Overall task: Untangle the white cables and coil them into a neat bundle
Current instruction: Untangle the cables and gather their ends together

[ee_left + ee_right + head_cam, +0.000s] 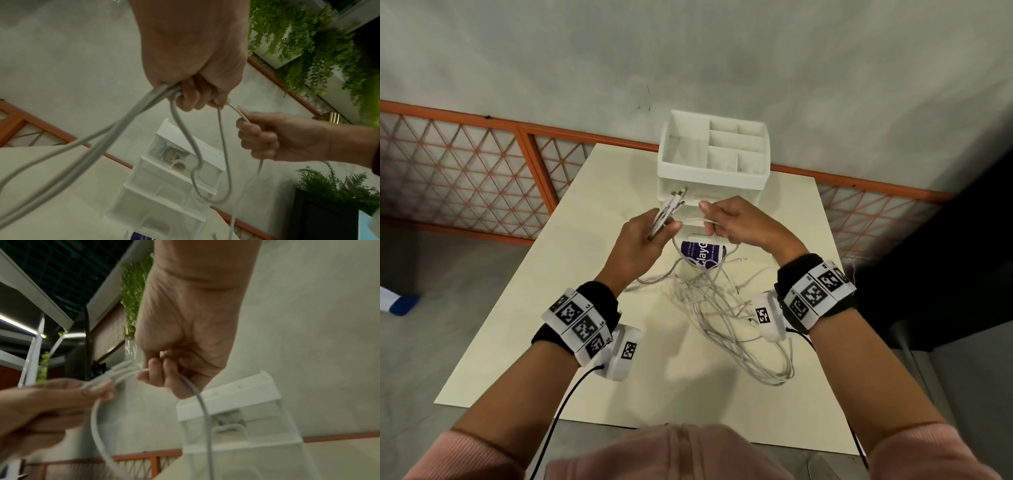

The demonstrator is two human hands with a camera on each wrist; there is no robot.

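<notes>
Both your hands hold thin white rubbery cables above the pale matte surface [524,342].

Your left hand [640,240] has its fingers [191,97] curled tight round several cable ends, plugs [676,198] sticking out toward the white plastic drawer organizer [681,168]. Your right hand [739,222] pinches a single strand [241,116] between thumb and curled fingers [158,373], just beside the left. The remaining white cables [722,308] lie in a loose tangle on the surface beneath. The organizer's open top compartments look bare; its clear drawers' contents are too blurred to name.
</notes>
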